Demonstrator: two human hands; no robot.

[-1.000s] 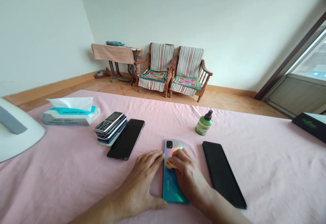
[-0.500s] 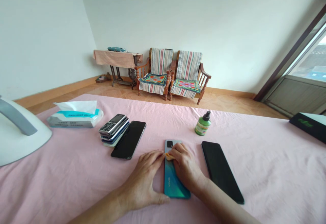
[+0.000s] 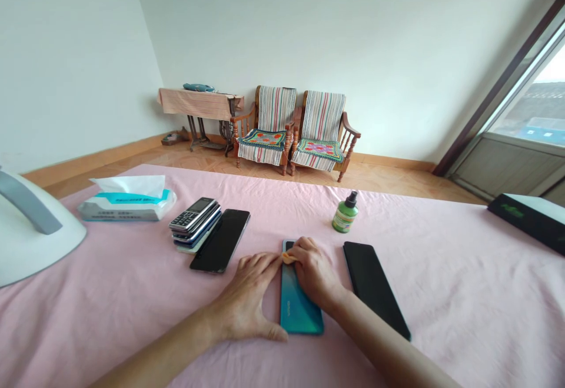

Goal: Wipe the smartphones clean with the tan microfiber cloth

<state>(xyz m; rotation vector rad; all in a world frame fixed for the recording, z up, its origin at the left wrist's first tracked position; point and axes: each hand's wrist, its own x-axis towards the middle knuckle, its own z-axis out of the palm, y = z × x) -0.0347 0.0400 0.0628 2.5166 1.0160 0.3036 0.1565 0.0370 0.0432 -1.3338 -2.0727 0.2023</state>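
Note:
A blue-green smartphone lies back up on the pink cloth. My left hand is spread along its left side, fingertips at the upper edge and thumb near the bottom corner. Pinched in my right hand is a small yellow-orange cloth, pressed on the phone's back near the camera, which the hand mostly covers. To the right rests a black phone, and left of my hands another dark phone leans against a stack of old phones.
A green spray bottle stands behind the phones. At the left are a tissue pack and a white appliance with a grey handle. A black box sits at the right edge. Two wooden chairs stand beyond the table.
My right hand and the cloth have slid slightly up the phone's back, now covering more of the camera. My left hand stays beside the phone. The whole view has shifted a little.

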